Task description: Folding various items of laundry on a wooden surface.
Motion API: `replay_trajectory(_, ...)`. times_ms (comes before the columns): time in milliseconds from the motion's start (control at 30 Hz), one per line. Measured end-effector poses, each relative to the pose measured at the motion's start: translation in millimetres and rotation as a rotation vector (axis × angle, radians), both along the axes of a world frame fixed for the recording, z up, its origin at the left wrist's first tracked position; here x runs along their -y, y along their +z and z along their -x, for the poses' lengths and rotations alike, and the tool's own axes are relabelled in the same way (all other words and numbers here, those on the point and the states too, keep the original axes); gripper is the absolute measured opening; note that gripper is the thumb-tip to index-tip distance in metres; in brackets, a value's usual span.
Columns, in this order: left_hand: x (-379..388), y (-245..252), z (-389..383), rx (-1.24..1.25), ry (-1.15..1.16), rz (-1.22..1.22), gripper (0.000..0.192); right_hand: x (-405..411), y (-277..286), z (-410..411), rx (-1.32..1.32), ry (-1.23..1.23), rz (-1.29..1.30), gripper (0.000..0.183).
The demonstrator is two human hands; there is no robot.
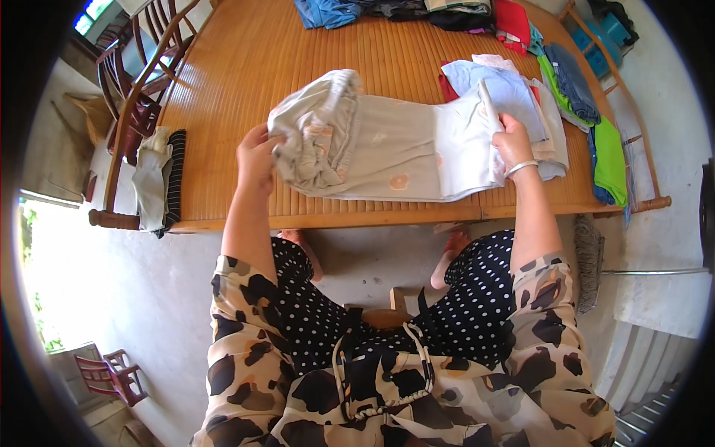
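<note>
A pale grey garment with orange flower prints (391, 148) stretches between my two hands over the near part of a bamboo-slat surface (223, 95). My left hand (258, 153) grips its bunched end, where gathered elastic shows. My right hand (511, 142), with a bangle at the wrist, holds the folded whitish end. Just beyond my right hand lies a pile of clothes with a light blue piece (486, 81) on top, partly hidden by the garment. Whether the garment's underside touches the slats I cannot tell.
Folded clothes line the far edge, including blue (327, 12) and red pieces (511, 25). Jeans (570, 81) and bright green clothes (609, 159) lie at the right. Grey and striped black clothes (175, 173) rest at the left edge. Wooden rails (124, 134) flank both sides.
</note>
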State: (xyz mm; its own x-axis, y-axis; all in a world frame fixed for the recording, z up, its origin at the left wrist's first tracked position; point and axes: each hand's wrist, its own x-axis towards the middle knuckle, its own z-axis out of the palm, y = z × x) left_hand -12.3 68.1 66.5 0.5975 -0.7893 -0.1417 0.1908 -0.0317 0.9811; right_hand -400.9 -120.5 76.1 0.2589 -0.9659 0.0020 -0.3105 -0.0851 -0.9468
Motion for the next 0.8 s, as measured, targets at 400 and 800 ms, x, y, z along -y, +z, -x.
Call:
replay_trajectory(400, -0.4, -35.4, 94.3, 1.034, -0.194, -0.371, 0.050, -22.3, 1.5, -8.1, -0.395, 0.067, 0.261, 0.035)
replay_trajectory(800, 17.3, -35.3, 3.7, 0.632, 0.281, -0.262, 0.016, -10.1, 2.2, 11.3, -0.034, -0.060, 0.076, 0.036)
